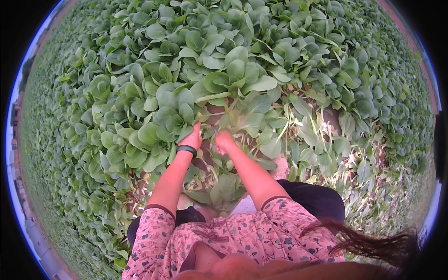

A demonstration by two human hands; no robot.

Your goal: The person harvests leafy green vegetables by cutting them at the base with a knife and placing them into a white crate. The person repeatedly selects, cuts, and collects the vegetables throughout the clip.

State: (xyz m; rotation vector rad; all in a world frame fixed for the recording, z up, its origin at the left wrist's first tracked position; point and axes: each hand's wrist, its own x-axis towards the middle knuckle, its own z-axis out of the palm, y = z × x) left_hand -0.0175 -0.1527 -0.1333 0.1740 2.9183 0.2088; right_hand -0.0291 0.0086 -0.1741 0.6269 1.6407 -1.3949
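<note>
My left hand [191, 137], with a dark band at the wrist, is closed around the base of a leafy green plant [175, 115] that looks like bok choy. The leaves of this plant spread above and left of the hand, hiding part of the fingers. Just to the right, my right hand [224, 140] is closed on the handle of a small tool, perhaps a knife [215, 131], whose short visible part points up and left toward the left hand. The rest of the tool cannot be made out. The two hands are apart.
Dense leafy plants [238, 75] stand ahead and to the left. Cut or fallen leaves [315, 136] and pale stalks lie over brown soil on the right. More loose leaves [225, 187] lie between my arms and my crouched legs [315, 199]. Loose hair hangs at the lower right.
</note>
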